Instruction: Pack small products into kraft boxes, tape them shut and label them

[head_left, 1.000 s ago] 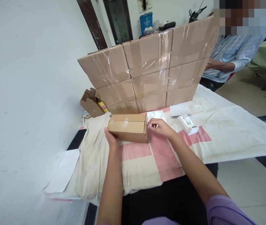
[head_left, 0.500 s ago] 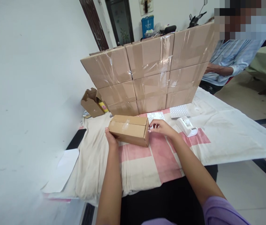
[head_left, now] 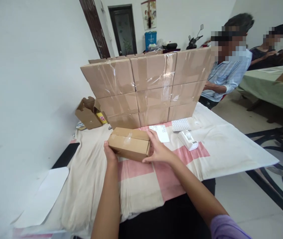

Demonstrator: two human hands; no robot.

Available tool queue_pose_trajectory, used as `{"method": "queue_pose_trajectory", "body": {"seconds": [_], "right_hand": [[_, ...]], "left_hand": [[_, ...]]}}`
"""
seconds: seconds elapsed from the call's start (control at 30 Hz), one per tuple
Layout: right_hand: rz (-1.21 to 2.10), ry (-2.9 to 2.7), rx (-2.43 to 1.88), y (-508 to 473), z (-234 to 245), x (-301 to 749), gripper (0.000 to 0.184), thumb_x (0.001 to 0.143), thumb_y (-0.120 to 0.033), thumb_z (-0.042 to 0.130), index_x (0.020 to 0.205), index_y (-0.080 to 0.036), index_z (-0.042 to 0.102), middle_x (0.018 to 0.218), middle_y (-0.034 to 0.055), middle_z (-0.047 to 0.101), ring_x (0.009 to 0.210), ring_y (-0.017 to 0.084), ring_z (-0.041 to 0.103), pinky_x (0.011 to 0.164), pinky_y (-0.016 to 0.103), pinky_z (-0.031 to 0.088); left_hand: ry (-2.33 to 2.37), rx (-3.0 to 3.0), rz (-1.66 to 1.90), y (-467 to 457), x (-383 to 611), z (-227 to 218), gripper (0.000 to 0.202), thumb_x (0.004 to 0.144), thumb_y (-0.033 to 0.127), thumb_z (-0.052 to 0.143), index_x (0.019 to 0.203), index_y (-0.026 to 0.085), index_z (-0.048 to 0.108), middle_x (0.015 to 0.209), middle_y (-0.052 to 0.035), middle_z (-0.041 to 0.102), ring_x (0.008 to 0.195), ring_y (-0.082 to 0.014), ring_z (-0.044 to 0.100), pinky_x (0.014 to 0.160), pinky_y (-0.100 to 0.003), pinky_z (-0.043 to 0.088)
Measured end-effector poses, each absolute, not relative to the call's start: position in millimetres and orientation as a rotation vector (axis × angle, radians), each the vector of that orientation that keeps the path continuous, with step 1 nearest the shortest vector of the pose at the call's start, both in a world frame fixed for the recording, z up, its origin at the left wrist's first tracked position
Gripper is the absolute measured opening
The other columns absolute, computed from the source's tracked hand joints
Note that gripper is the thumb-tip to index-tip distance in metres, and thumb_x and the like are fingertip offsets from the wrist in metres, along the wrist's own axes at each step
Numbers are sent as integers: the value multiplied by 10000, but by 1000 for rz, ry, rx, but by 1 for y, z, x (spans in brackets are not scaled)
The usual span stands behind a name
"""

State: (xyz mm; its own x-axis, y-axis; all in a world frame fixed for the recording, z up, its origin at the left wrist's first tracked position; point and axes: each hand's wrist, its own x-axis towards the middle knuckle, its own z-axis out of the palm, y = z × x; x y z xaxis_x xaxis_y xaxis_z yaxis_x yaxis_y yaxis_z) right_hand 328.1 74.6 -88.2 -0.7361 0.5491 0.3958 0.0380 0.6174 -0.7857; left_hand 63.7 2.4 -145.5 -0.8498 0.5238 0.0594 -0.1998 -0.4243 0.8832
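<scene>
Left hand (head_left: 111,154) and right hand (head_left: 160,151), bare, with slim fingers (head_left: 152,135); forearms (head_left: 109,199), two, bare, are narrowing toward the fingers; purple sleeve (head_left: 227,228), one, creased, is ending well behind the right fingers; black garment (head_left: 153,220) is showing between the forearms, behind all fingers.

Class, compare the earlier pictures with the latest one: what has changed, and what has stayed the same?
The right hand, earlier with fingers bunched at the right end of the box, has spread to clasp it. The box has turned slightly, that end coming nearer. The left hand stays on the other end; the tape dispenser hasn't moved.
</scene>
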Motion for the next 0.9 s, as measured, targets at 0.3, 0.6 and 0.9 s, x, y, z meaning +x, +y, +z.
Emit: {"method": "queue_pose_trajectory", "body": {"seconds": [0.3,0.6,0.9], "right_hand": [[625,-1475,-802,59,-72,458,682,811,-649,628,1387,-361,401,1344,127,513,1227,384,590,955,572,554],[-136,-1273,-1427,245,-66,641,693,690,-510,792,1235,-200,496,1332,232,456,1266,370,488,1079,523,429],[103,-1498,-1514,388,-85,566,890,557,-654,829,1215,-130,536,1399,282,373,1308,432,457,1135,572,382]], "left_hand": [[1192,608,2258,-18,81,-126,698,840,797,413,1011,209,748,922,-91,718,824,-214,650,747,-328,504],[1361,527,2079,-3,112,-148,517,794,703,560,836,241,788,787,-84,686,802,-250,605,752,-377,497],[1626,482,1976,6,122,-157,305,697,540,760,713,238,717,729,-58,637,722,-230,572,678,-352,501]]}}
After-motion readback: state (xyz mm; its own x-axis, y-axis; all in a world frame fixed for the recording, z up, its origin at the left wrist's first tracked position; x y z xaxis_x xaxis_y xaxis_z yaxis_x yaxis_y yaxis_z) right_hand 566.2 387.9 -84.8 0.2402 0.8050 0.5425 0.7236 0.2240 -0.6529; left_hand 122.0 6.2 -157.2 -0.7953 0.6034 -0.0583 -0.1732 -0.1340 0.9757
